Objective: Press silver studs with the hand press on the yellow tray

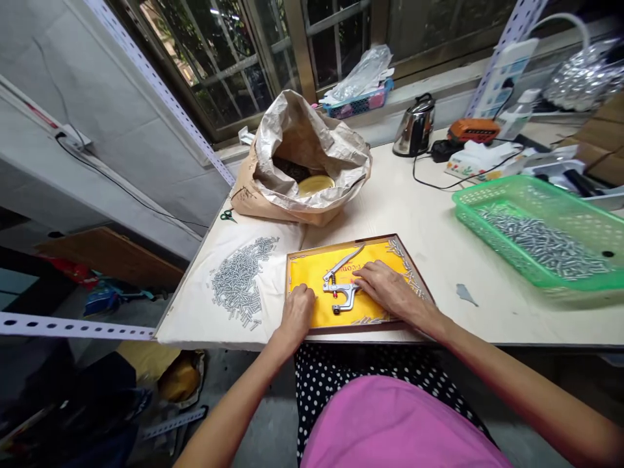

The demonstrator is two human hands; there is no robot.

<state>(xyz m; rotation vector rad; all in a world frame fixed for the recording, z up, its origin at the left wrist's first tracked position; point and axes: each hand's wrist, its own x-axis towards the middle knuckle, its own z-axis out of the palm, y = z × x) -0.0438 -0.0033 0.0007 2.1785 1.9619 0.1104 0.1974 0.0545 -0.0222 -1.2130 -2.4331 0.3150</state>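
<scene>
A silver pair of hand press pliers (345, 292) lies over a yellow-lined shallow tray (295, 259), its lever pointing up and to the right. My right hand (387, 289) is closed at the right end of the pliers, the fingers curled over the handle. At the tray's left front corner is my left hand (298, 312), its fingers curled and pressed together; whatever they may hold is hidden. Small metal pins (412, 276) lie along the tray's right side, and more are by its front edge. Left of the tray, a pile of similar pins (238, 279) rests on a white cloth (188, 312).
Behind the tray stands an open paper sack (292, 208) with a yellow bowl (316, 185) inside. A green basket (541, 276) of metal pins sits at the right. Further back are a kettle (415, 127) and an orange battery (472, 131). Green scissors (227, 215) lie near the left edge.
</scene>
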